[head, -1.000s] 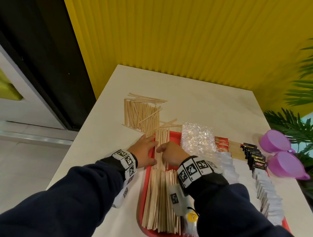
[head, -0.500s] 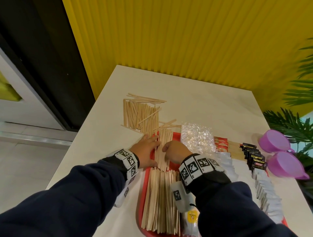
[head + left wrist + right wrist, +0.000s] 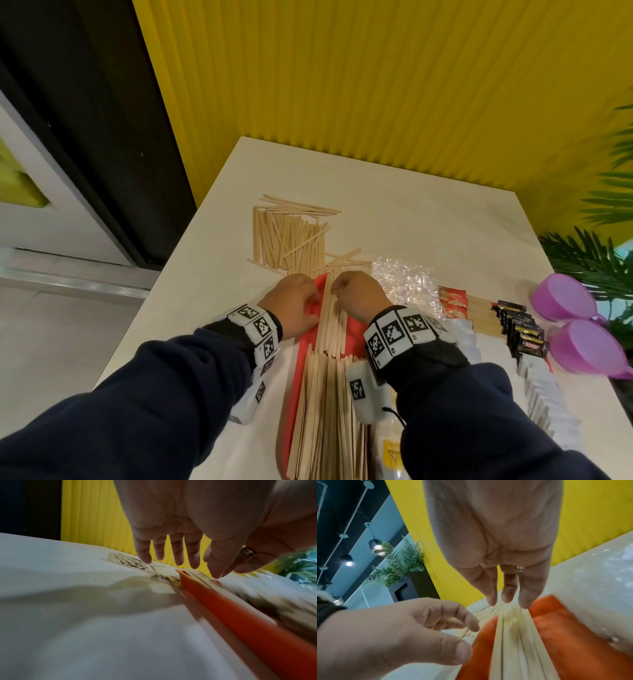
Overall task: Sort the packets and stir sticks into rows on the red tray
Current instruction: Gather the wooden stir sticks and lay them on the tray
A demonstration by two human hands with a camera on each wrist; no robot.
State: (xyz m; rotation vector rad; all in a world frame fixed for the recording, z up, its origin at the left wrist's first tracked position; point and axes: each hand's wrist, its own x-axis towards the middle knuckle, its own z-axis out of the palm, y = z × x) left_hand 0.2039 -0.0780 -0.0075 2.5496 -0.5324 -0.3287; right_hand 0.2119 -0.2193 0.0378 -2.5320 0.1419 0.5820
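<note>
The red tray lies at the table's near edge. A narrow row of wooden stir sticks runs along its far left part, with a wider row nearer me. My left hand and right hand flank the far end of the narrow row. In the right wrist view my right hand's straight fingertips touch the sticks. The left hand hangs with relaxed fingers over the tray's far corner and holds nothing. Red packets, black packets and white packets stand in rows to the right.
A loose pile of stir sticks lies on the white table beyond the tray. Crumpled clear wrap sits right of my hands. Two purple cups stand at the right edge, with a yellow ribbed wall behind.
Both hands have slid forward along the narrow stick row to its far end. The row looks tighter and straighter. The left fingers have come off the sticks.
</note>
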